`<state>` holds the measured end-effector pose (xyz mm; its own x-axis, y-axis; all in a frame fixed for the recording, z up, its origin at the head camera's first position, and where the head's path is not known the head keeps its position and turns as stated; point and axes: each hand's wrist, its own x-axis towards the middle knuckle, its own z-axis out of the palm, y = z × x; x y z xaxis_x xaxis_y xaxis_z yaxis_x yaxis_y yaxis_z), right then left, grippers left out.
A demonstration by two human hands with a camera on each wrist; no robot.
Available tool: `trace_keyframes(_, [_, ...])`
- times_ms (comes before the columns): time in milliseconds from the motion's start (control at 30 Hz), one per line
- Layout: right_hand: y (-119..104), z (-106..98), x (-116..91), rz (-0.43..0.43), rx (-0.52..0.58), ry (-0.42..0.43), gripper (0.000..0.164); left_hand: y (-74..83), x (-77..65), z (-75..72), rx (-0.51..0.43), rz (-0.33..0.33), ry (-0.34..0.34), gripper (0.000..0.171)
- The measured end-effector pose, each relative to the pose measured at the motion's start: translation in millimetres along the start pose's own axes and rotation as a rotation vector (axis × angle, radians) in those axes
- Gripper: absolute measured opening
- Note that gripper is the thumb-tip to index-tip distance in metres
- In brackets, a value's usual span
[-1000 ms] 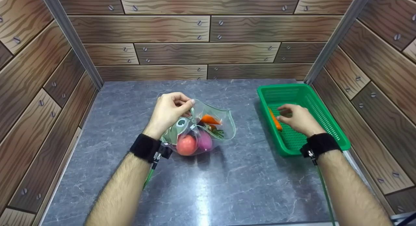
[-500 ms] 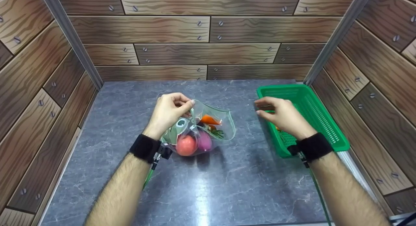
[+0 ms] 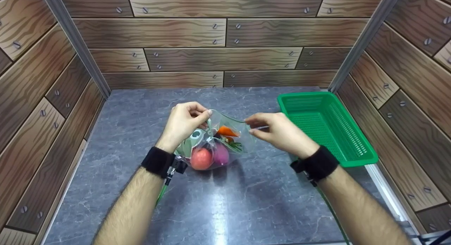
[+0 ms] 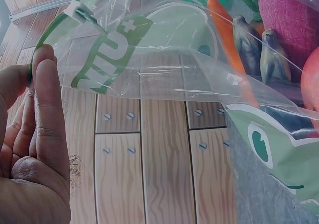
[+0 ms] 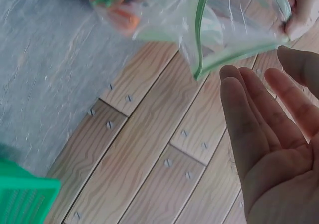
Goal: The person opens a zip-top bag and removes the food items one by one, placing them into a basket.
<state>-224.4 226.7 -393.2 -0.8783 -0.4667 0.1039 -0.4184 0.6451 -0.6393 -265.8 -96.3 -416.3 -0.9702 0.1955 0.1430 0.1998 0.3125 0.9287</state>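
Left hand (image 3: 185, 120): thumb and fingertips closed in a pinch on the rim of the clear zip bag (image 3: 245, 139); remaining fingers bent in. Bag hangs from that pinch and spreads out to the right of the left fingertips, mouth spread, green edging. White zip slider (image 4: 79, 12) sits on the rim just past the left fingertips.

Right hand (image 3: 282, 132): fingers extended and slightly bent, thumb well apart from them, gap facing the bag's far edge. Nothing visible in its grasp. Fingertips are right at the bag's rim; can't tell if they touch.

Inside the bag, between the two sets of fingertips: orange carrot (image 3: 227, 131) with green leafy tops (image 3: 235, 146) below it. Lower, toward the person from the left fingertips: red tomato-like item (image 3: 201, 158), with a round purple item (image 3: 221, 154) right beside it on the right-hand side. Left wrist view also gives two dark bluish items (image 4: 274, 57) between carrot and purple item. Green face print (image 3: 195, 134) on the bag is just under the left fingers.

Green basket (image 3: 347, 128) is outboard of the right fingers, partly hidden behind that hand and wrist. Grey tabletop (image 3: 134, 114) runs under both hands. Black strap (image 3: 320, 162) behind the right hand, matching one (image 3: 158, 162) behind the left.
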Motion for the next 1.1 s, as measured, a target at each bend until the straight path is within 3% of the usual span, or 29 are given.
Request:
trace_keyframes(600, [-11, 53, 35, -0.057, -0.04, -0.152, 0.031, 1.5, -2.0, 0.6, 0.021, 0.0, 0.004, 0.016])
trace_keyframes(867, [-12, 71, 49, -0.077, -0.171, -0.158, 0.028, 2.4, -1.7, 0.9, 0.025, 0.015, 0.002, 0.016])
trace_keyframes(1100, [-9, 82, 64, -0.018, -0.261, -0.195, 0.02, 3.7, -1.8, 4.1, 0.028, 0.023, -0.005, 0.014])
